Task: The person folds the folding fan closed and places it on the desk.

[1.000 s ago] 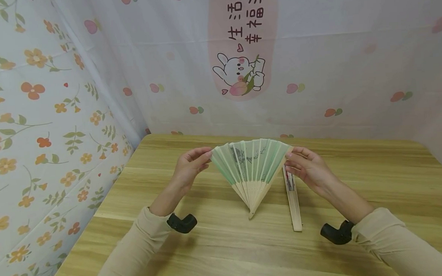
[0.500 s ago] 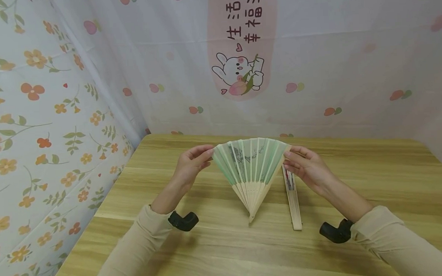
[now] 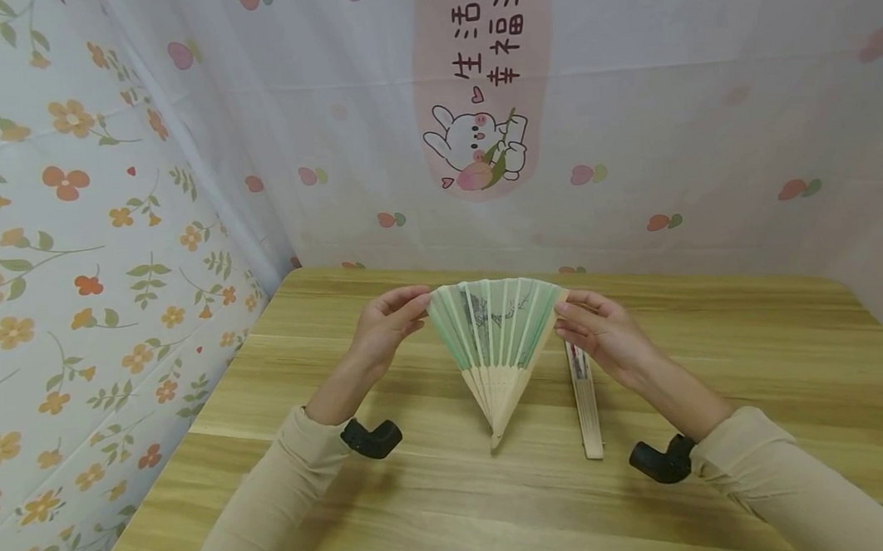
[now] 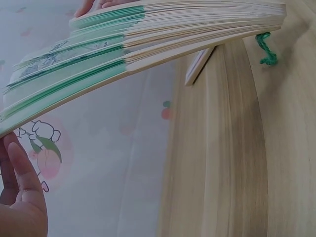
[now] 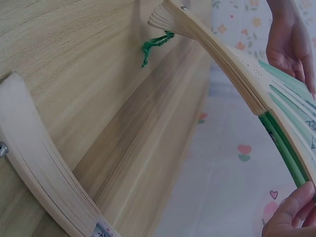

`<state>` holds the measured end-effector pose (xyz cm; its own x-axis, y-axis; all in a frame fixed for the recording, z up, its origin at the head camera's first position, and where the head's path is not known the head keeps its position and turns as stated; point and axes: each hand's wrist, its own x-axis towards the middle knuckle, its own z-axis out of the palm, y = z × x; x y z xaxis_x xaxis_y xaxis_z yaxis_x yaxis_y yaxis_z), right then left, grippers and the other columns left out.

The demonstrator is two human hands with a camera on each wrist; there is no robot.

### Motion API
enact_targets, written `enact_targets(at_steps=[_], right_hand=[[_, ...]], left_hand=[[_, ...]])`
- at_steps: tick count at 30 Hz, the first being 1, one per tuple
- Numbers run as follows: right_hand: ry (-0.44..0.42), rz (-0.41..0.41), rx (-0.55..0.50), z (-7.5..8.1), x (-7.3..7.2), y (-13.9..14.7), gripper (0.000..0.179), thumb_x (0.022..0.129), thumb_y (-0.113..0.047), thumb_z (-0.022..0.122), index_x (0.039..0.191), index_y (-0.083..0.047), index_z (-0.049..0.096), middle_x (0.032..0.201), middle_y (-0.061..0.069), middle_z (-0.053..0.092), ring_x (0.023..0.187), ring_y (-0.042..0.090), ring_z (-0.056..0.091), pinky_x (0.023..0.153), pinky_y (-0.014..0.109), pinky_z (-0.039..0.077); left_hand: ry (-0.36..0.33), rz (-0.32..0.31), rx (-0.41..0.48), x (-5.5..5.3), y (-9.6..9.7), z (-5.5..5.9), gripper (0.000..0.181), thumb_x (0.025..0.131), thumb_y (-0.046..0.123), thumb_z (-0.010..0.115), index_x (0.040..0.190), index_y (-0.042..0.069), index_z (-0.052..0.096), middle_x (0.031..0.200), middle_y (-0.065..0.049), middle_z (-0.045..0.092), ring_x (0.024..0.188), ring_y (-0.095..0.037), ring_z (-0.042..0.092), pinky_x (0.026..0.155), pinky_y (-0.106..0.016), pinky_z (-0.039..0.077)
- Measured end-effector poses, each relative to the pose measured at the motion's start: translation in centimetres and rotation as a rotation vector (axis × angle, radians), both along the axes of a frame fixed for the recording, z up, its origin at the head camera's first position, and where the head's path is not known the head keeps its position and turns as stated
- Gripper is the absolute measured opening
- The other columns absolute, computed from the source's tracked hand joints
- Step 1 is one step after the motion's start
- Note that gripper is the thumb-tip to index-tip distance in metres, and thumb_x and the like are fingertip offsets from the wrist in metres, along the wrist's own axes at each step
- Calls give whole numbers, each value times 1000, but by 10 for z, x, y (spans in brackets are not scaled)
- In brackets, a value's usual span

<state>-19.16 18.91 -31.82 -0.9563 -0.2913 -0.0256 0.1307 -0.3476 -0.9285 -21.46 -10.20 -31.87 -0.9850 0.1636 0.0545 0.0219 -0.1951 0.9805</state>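
Both hands hold a partly spread green folding fan point(image 3: 492, 323) with pale ribs and a dark printed drawing. My left hand point(image 3: 387, 324) pinches its upper left edge, thumb on the near side. At the upper right edge, my right hand point(image 3: 602, 329) pinches the outer rib. The pivot end points toward me, and in the right wrist view a green cord point(image 5: 154, 45) hangs from it. A second folding fan point(image 3: 586, 405), folded up, lies on the table just right of the green one; its far end is hidden under my right hand.
The wooden table point(image 3: 334, 514) ends at a white curtain point(image 3: 318, 215) with fruit prints and a rabbit picture. A flower-patterned curtain point(image 3: 103, 243) hangs along the left side. Black curved pieces point(image 3: 371, 439) are worn at both wrists.
My right hand has moved a little left and my left hand slightly right, so the green fan is narrower. Its pivot has shifted slightly toward me. The folded fan stays put.
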Motion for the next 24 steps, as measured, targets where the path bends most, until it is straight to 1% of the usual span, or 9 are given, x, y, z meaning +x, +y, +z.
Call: enact_targets(at_steps=[3, 8, 15, 24], right_hand=[[-1, 0, 4, 0, 0, -3, 10, 89, -7, 53, 97, -7, 48, 85, 0, 55, 76, 11, 59, 76, 21, 48], [-21, -13, 31, 2, 1, -6, 17, 88, -9, 55, 100, -5, 45, 86, 1, 53, 76, 11, 58, 76, 20, 48], [-38, -11, 44, 1, 0, -7, 20, 87, -11, 56, 102, -6, 44, 87, 0, 53, 76, 11, 58, 76, 20, 48], [-26, -4, 37, 1, 0, -8, 18, 87, -11, 57, 99, -7, 46, 85, 0, 55, 76, 11, 58, 75, 21, 48]], left_hand=[[0, -2, 10, -1, 1, 0, 10, 86, 11, 59, 95, 10, 63, 90, 3, 62, 84, -12, 59, 78, -28, 47], [-3, -1, 26, -1, 4, 0, 9, 86, 9, 59, 91, 13, 64, 88, 3, 62, 81, -11, 59, 70, -21, 47], [4, -7, 19, 0, 7, 0, 10, 86, 8, 58, 89, 15, 65, 86, 4, 62, 78, -10, 59, 71, -23, 47], [10, -11, 13, 0, 10, -1, 9, 86, 9, 58, 91, 13, 64, 86, 4, 62, 78, -10, 58, 71, -23, 47]])
